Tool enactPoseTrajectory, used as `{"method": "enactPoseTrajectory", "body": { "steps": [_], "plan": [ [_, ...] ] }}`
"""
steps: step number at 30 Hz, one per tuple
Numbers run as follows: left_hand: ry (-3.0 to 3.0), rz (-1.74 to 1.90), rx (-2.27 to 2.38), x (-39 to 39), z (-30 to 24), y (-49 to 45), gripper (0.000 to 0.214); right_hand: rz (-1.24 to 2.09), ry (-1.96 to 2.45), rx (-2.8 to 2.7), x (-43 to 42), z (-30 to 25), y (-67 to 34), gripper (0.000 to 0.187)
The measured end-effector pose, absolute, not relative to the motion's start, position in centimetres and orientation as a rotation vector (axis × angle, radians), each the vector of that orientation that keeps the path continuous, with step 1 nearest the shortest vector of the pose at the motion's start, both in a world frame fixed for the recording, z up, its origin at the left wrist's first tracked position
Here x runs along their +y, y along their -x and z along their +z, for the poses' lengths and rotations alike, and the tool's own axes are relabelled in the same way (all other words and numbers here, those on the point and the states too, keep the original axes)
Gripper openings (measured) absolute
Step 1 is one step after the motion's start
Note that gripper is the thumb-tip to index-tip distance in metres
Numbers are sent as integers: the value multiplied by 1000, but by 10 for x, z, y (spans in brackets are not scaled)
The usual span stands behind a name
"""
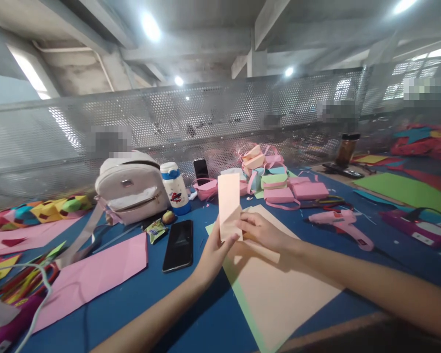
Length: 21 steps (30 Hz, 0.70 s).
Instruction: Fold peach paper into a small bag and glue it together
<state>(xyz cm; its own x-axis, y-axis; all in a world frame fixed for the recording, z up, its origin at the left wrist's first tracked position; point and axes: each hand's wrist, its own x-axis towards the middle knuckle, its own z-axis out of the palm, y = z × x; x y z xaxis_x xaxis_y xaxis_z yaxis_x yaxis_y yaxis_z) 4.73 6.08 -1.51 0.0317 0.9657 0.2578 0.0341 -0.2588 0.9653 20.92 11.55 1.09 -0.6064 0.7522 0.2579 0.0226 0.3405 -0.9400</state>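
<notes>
A folded piece of peach paper [229,198] stands upright between my two hands, above the table. My left hand [217,247] grips its lower left side, thumb across the front. From the right, my right hand [259,229] pinches the lower right edge with its fingers. Another peach strip [262,251] sticks out below my right hand; whether it belongs to the same folded piece I cannot tell. Under both hands lies a large peach sheet [279,299], with a green sheet [242,304] showing along its left edge.
A black phone [178,245] and pink paper [99,274] lie to the left. Behind stand a white backpack [132,189], a bottle [175,189] and a pile of small paper bags [275,181]. A pink glue gun [341,225] rests at right. A perforated metal panel [206,117] closes the back.
</notes>
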Motion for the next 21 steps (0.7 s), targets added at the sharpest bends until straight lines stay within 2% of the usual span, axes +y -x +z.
{"method": "enactPoseTrajectory", "body": {
  "steps": [3, 7, 10, 14, 17, 21],
  "plan": [
    [-1399, 1328, 1027, 61, -15, -49, 53, 1293, 691, -1942, 111, 10, -211, 36],
    [-1194, 1315, 920, 63, -24, -44, 51, 1255, 663, -2162, 108, 19, -220, 38],
    [-1115, 1336, 889, 68, -30, -39, 53, 1252, 592, -2212, 120, 40, -234, 39],
    [-1022, 1394, 929, 70, -32, -32, 64, 962, 688, -1942, 148, 63, -264, 35],
    [-1070, 1395, 996, 64, -30, -28, 71, 847, 846, -2006, 152, 53, -288, 34],
    [-1328, 1361, 1139, 55, -29, -27, 88, 898, 1003, -2334, 129, 19, -303, 18]
  ]
}}
